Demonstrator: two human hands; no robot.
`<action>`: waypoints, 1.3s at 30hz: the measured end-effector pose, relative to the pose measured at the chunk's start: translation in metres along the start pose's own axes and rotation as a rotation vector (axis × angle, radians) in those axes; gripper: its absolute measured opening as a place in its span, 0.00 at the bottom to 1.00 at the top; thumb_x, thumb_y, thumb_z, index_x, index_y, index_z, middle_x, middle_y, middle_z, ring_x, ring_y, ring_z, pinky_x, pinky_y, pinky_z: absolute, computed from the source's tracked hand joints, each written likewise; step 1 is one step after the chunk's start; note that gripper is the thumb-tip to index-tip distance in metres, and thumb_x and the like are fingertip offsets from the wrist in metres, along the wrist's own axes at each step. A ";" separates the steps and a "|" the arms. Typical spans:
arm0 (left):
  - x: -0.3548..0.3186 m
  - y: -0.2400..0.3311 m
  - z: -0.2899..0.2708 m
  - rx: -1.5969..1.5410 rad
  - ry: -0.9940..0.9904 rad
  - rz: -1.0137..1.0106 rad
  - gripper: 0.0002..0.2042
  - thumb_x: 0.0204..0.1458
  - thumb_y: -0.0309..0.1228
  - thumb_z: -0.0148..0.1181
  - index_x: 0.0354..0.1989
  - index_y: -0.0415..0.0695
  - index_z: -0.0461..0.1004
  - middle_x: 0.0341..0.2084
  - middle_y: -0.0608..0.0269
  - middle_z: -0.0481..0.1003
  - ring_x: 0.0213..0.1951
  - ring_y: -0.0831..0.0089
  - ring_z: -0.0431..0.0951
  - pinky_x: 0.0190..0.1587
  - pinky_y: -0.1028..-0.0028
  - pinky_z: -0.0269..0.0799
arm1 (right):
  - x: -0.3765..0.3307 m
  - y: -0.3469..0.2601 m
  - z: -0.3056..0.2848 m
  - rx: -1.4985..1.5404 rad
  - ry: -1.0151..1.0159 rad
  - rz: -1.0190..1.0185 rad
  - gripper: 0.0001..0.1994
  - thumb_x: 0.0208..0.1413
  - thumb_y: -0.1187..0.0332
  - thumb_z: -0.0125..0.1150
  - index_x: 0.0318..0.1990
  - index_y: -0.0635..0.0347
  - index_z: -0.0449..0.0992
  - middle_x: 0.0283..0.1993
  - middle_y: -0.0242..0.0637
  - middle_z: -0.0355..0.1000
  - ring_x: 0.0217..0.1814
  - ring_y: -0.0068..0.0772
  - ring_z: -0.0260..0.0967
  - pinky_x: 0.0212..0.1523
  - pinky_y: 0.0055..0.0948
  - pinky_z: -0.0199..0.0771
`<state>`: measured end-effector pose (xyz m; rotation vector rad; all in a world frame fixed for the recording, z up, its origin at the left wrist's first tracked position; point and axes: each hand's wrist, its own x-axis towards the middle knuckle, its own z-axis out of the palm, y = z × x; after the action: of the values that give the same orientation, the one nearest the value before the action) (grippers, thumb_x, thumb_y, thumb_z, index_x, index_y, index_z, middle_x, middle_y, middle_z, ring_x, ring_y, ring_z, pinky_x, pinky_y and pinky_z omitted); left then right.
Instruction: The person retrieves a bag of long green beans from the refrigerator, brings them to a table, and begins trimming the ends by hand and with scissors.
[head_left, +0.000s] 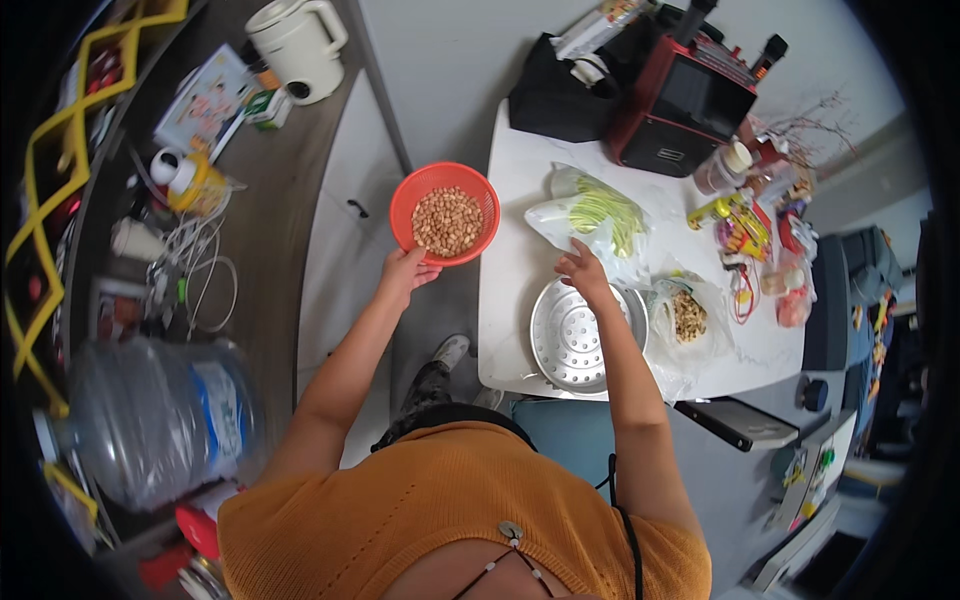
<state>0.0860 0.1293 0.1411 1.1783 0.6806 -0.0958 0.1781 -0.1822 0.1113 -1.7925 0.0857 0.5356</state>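
Note:
My left hand [408,272] grips the near rim of a red plastic colander [487,192], holding it in the air left of the white table. Inside lies a layer of light brown kernels [447,220] that look like shelled peanuts. My right hand [583,270] hovers with fingers apart, its index finger pointing toward a clear plastic bag [548,215] of long green stalks [607,215]. Below that hand is a round metal steamer tray [580,345] with holes, partly covered by my forearm. To its right, another plastic bag holds small brownish pieces [689,316].
The white table [505,300] also carries a red-black speaker box [685,105], a black bag [565,100], jars and snack packets [745,235]. On the left, a dark counter [270,200] bears a cream kettle [298,50], tangled cables [205,260] and a large water bottle [160,420].

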 end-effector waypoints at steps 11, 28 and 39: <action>-0.113 0.005 -0.062 -0.170 0.179 0.125 0.12 0.53 0.34 0.48 0.40 0.37 0.66 0.32 0.55 0.74 0.31 0.68 0.76 0.34 0.73 0.74 | -0.070 -0.046 0.070 0.131 -0.276 0.072 0.16 0.56 0.66 0.48 0.51 0.57 0.65 0.45 0.36 0.70 0.38 0.24 0.71 0.33 0.20 0.69; -0.085 0.030 -0.194 -0.431 0.508 0.198 0.11 0.53 0.35 0.50 0.39 0.40 0.65 0.33 0.58 0.72 0.32 0.68 0.76 0.33 0.72 0.74 | -0.069 -0.145 0.326 -0.075 -0.770 -0.058 0.25 0.57 0.65 0.47 0.60 0.61 0.52 0.57 0.39 0.57 0.45 0.27 0.67 0.40 0.24 0.69; -0.093 0.018 -0.237 -0.510 0.442 0.201 0.13 0.51 0.37 0.54 0.38 0.41 0.67 0.36 0.59 0.70 0.37 0.68 0.74 0.34 0.70 0.73 | -0.076 -0.162 0.374 -0.228 -0.934 -0.091 0.27 0.55 0.70 0.46 0.63 0.54 0.47 0.57 0.38 0.57 0.45 0.27 0.67 0.41 0.25 0.67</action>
<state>-0.0854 0.3183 0.1556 0.7668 0.9018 0.4957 0.0470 0.1973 0.2157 -1.5849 -0.7177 1.2961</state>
